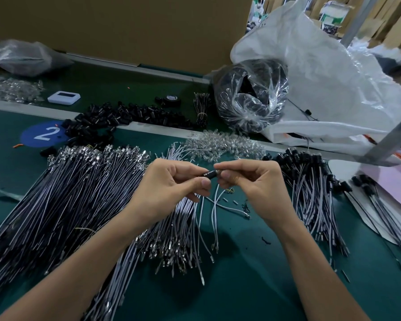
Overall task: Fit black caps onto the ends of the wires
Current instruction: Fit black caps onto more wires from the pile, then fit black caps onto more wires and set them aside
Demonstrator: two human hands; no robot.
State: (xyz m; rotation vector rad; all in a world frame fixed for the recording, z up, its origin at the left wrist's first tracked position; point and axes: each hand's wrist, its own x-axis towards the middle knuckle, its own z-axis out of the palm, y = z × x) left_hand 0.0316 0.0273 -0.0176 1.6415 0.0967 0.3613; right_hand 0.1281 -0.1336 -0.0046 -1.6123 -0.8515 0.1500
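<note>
Right of the blue sticker (pixel 43 134) with the number 2, and nearer to the person, two bare hands meet above the green table (pixel 241 286). The left hand (pixel 171 184) pinches a black cap (pixel 209 175) between thumb and finger. The right hand (pixel 252 181) pinches the top of a white wire (pixel 214 205) right at the cap, and the wire hangs down to the table. Just right of the sticker lies a pile of black caps (pixel 107 119). Below the sticker, a big heap of wires (pixel 74 193) spreads under the left arm. Farther right of the sticker, past the cap pile, sit clear little parts (pixel 222 144). Far right of the sticker, beyond the right hand, lie capped wires (pixel 310 181). A white bag (pixel 333 89) stands behind them.
</note>
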